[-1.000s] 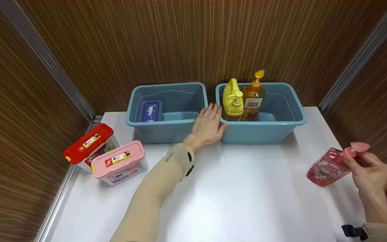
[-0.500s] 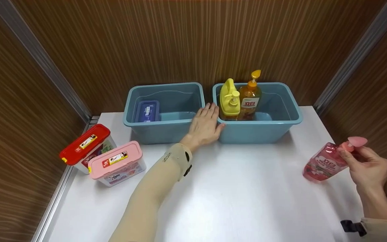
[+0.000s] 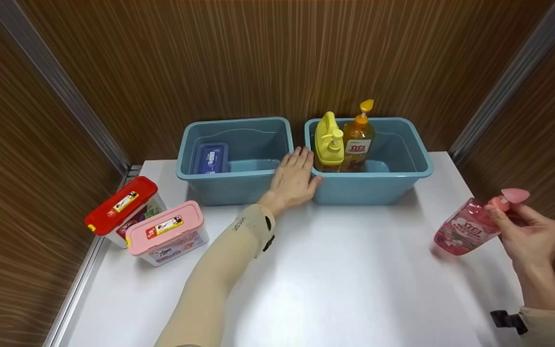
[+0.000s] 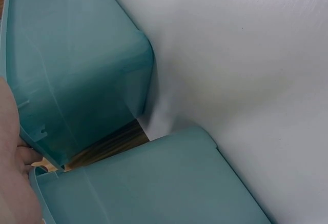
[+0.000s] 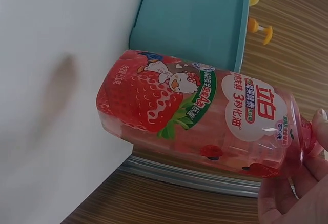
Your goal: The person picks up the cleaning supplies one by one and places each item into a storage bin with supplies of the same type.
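A pink pump bottle of dish soap (image 3: 468, 229) hangs tilted above the table at the right, its pump head toward me. My right hand (image 3: 535, 238) grips it by the neck; the right wrist view shows fingers and thumb round the neck of the bottle (image 5: 200, 116). My left hand (image 3: 294, 178) rests with straight fingers over the adjoining rims of the left blue bin (image 3: 234, 185) and the right blue bin (image 3: 364, 190). Inside the right bin stand a yellow pump jug (image 3: 329, 144) and an orange pump bottle (image 3: 358, 144). A purple-lidded box (image 3: 212, 158) sits in the left bin.
A red-lidded tub (image 3: 123, 205) and a pink-lidded tub (image 3: 166, 229) stand side by side on the white table (image 3: 330, 284) at the left. Wood-grain panels (image 3: 258, 58) enclose the back and both sides.
My right hand has raised the pink bottle slightly, and a shadow now shows beneath it. The left hand stays on the bin rims. The head view has shifted a little.
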The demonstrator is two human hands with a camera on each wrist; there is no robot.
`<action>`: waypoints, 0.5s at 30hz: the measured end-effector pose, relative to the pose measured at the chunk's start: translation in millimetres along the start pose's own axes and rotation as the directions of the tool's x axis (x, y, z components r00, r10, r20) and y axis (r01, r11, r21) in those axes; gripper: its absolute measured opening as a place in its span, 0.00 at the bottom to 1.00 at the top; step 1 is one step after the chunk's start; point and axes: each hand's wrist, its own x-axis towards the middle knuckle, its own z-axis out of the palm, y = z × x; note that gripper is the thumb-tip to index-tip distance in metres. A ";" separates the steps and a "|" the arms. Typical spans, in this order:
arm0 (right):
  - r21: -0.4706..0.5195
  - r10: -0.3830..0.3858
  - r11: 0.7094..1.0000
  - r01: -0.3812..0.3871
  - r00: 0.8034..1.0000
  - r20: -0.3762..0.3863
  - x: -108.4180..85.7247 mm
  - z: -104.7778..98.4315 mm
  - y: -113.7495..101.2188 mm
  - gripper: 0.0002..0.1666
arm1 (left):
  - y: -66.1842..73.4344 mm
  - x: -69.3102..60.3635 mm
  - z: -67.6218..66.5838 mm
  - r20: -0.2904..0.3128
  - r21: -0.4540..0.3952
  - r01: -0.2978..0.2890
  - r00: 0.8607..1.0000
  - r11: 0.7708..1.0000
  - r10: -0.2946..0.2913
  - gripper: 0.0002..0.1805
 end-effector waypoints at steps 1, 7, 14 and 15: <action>-0.008 -0.015 1.000 0.015 1.000 0.000 0.2 0.3 -1.1 0.24 | -0.2 0.1 -0.2 0.001 0.000 0.000 1.000 1.000 0.000 0.45; -0.013 -0.043 0.999 0.043 0.999 0.000 2.8 1.6 -10.5 0.24 | -0.8 0.6 0.4 0.000 -0.006 0.000 1.000 1.000 0.000 0.45; -0.013 -0.025 1.000 0.025 1.000 0.000 4.3 3.3 -21.5 0.23 | -0.5 0.4 1.3 -0.001 -0.007 -0.002 1.000 1.000 0.002 0.45; -0.013 -0.024 1.000 0.024 1.000 0.000 4.4 3.6 -23.1 0.23 | -0.4 0.3 1.2 -0.002 -0.006 -0.002 1.000 1.000 0.002 0.45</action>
